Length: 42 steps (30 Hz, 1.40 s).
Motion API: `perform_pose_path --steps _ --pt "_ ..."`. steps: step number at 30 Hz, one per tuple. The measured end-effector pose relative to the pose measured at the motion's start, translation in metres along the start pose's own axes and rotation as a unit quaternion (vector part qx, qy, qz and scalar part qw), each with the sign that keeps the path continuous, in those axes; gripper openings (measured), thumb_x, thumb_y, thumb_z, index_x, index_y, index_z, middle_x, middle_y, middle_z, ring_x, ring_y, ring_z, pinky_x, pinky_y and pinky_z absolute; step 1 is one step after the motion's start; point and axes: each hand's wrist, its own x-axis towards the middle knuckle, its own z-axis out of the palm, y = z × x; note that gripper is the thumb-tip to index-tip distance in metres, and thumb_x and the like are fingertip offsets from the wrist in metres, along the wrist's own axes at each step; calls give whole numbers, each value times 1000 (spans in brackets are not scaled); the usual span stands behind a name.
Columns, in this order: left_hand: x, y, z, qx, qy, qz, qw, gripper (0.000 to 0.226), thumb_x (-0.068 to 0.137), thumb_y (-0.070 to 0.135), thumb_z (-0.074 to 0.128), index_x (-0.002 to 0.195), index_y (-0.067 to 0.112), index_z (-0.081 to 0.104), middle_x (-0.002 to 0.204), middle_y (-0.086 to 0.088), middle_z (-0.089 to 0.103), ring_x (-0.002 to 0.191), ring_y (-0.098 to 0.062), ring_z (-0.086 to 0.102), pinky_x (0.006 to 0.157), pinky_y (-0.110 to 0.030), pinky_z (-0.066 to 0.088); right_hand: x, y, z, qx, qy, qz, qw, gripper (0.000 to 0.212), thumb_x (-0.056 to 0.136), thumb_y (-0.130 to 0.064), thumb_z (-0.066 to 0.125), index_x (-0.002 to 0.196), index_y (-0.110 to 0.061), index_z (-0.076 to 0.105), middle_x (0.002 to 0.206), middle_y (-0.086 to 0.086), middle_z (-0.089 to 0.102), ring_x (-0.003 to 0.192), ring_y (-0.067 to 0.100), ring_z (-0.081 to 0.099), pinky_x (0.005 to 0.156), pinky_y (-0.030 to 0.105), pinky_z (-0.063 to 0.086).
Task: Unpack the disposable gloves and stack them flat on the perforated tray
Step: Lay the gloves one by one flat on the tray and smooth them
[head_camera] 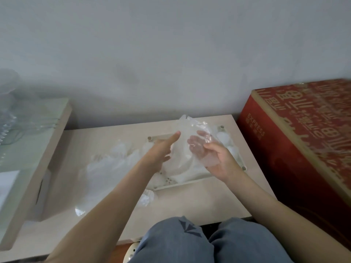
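Above the tray [169, 180], the right hand [218, 160] lies palm up, thumb and fingers curled round 1 clear glove [190, 128], while the left hand [159, 152] stretches its forefinger against it, its grip unclear.

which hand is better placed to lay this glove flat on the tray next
Right, likely. The right hand grips the glove over the tray, so it can lower it. The left hand only stretches a finger toward the glove and seems to hold nothing.
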Motion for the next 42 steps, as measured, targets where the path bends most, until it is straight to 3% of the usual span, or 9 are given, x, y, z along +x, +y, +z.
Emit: perform_pose_path --steps 8,11,14,16,19,22,28,33,42 --pt "18 -6 8 59 -59 -55 995 38 86 49 63 95 12 69 77 3 54 64 -10 37 62 -20 33 1 -17 -23 -29 23 4 999 37 92 12 33 115 -8 55 94 9 68 86 21 67 74 27 55" --pt "21 -6 12 20 -91 -45 995 29 83 44 69 90 15 68 80 2 51 68 -10 42 69 -21 36 -1 -23 -29 -43 6 19 999 43 92 12 31 117 -13 57 92 7 69 90 20 69 73 29 56" --pt "25 -7 19 -24 -110 -5 994 55 65 53 76 108 19 66 108 1 60 98 -16 55 90 -29 41 -5 -28 -35 -51 9 36 998 47 93 11 31 115 -19 59 94 4 70 94 20 70 70 26 56" --pt "25 -4 21 -35 -155 26 987 53 73 54 68 113 19 65 111 3 64 109 -17 56 99 -32 39 -6 -31 -37 -54 12 45 997 49 93 11 31 114 -22 60 97 3 70 98 21 69 66 24 55" --pt "26 -3 24 2 -223 68 972 40 96 39 49 106 4 64 97 -3 66 89 -15 61 83 -25 46 -6 -32 -43 -57 18 53 997 52 92 11 31 119 -23 59 102 4 70 103 21 67 66 25 54" --pt "20 2 32 6 -162 77 984 19 98 21 51 93 6 62 75 1 67 59 -7 59 58 -18 46 -6 -35 -48 -62 30 58 996 42 91 2 40 124 -19 58 108 7 70 105 25 67 69 31 56" --pt "30 -5 28 227 -32 152 962 13 92 27 61 93 15 58 71 1 67 48 -12 50 50 -23 44 -6 -40 -57 -136 64 63 987 32 94 -28 49 121 -15 61 109 11 70 99 29 69 73 35 58" --pt "35 -6 34 343 40 197 918 17 89 37 60 87 21 57 67 6 68 51 -11 47 55 -27 41 1 -30 -63 -198 102 31 974 24 97 -21 50 117 -14 60 97 10 70 88 26 70 70 34 57" --pt "38 -1 32 302 89 186 931 25 92 42 55 77 22 57 64 5 66 47 -3 43 52 -26 34 -2 -34 -79 -255 125 38 958 22 96 -4 50 116 -7 58 94 12 67 74 20 68 59 30 54"
